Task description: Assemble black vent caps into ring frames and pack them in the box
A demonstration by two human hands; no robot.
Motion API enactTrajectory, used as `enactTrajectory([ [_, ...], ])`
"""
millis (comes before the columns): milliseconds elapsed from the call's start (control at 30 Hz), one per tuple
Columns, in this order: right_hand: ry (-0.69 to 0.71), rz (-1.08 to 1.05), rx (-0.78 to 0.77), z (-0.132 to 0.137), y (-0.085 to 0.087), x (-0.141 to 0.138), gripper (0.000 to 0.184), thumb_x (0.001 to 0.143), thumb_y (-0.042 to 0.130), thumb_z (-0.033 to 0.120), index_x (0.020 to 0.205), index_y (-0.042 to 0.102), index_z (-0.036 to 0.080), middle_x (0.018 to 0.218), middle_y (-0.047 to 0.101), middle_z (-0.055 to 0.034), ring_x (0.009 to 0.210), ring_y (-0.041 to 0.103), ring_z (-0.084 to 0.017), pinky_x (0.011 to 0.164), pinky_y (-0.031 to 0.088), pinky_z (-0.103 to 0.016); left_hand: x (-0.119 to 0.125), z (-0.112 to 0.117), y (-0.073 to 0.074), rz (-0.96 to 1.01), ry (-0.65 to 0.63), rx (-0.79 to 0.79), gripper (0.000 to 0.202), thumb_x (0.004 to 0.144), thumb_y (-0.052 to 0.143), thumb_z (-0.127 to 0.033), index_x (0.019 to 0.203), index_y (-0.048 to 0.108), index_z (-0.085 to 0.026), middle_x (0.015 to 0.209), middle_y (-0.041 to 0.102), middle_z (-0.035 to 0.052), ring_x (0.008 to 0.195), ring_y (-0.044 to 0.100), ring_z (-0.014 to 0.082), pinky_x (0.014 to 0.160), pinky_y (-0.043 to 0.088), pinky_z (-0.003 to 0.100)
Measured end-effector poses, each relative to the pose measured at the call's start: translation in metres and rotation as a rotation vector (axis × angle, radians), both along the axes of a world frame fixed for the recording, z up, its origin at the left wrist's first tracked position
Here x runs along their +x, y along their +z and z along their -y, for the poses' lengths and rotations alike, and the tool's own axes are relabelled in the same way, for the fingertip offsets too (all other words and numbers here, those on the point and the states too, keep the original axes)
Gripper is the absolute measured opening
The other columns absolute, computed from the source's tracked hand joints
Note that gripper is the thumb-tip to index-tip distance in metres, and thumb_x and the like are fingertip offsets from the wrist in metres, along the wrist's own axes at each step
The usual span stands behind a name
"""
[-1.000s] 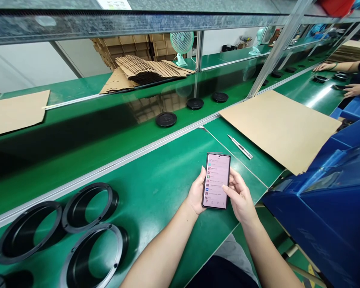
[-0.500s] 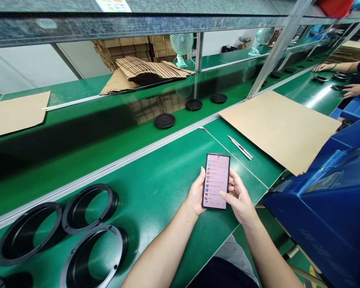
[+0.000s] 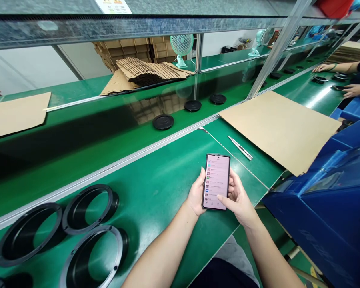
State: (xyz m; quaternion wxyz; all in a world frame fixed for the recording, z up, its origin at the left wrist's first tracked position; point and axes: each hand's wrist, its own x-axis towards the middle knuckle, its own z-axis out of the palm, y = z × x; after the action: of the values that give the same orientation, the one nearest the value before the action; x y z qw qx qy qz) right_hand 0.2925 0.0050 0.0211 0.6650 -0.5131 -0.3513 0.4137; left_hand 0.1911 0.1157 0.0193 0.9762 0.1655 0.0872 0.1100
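Observation:
A smartphone (image 3: 216,180) with a lit screen, showing a list of entries too small to read, is held upright over the green work surface. My left hand (image 3: 196,194) grips its left edge, fingers hidden behind it. My right hand (image 3: 240,198) is closed around the right edge, and its thumb rests over the lower part of the screen. Beyond the phone, to the right, a utility knife (image 3: 240,148) lies on the green table (image 3: 168,192). Several black flanged rings (image 3: 88,208) stand at the left of the table.
Black round discs (image 3: 163,122) sit on the green conveyor belt (image 3: 114,138) behind a metal rail. A cardboard sheet (image 3: 279,128) lies at right, beside blue bins (image 3: 327,208). Stacked cardboard (image 3: 150,72) and a fan (image 3: 181,48) are beyond. A co-worker's hands (image 3: 354,90) show far right.
My right thumb has shifted slightly left and down across the screen. The black discs on the belt have moved slightly left. Both hands still hold the phone.

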Motion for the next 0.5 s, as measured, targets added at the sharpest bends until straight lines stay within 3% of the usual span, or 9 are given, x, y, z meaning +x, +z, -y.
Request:
enactTrajectory([
  [333, -0.013, -0.002, -0.024, 0.0, 0.0006, 0.0014, 0.083, 0.085, 0.08, 0.036, 0.152, 0.031, 0.034, 0.125, 0.057, -0.0066, 0.109, 0.062, -0.026, 0.095, 0.054, -0.039, -0.0003, -0.0003, 0.0027, 0.001, 0.006, 0.019, 0.082, 0.097, 0.026, -0.069, 0.131, 0.059, -0.002, 0.111, 0.07, 0.0221, 0.098, 0.069, 0.0317, 0.099, 0.046, 0.043],
  [500, -0.04, -0.022, -0.029, -0.0003, -0.0016, 0.0019, 0.078, 0.086, 0.079, 0.037, 0.15, 0.035, 0.034, 0.118, 0.057, -0.005, 0.101, 0.061, -0.024, 0.094, 0.054, -0.04, -0.0002, -0.0006, 0.003, 0.009, -0.002, -0.008, 0.079, 0.098, 0.025, -0.068, 0.129, 0.06, -0.004, 0.121, 0.066, 0.0217, 0.108, 0.066, 0.0319, 0.1, 0.046, 0.041],
])
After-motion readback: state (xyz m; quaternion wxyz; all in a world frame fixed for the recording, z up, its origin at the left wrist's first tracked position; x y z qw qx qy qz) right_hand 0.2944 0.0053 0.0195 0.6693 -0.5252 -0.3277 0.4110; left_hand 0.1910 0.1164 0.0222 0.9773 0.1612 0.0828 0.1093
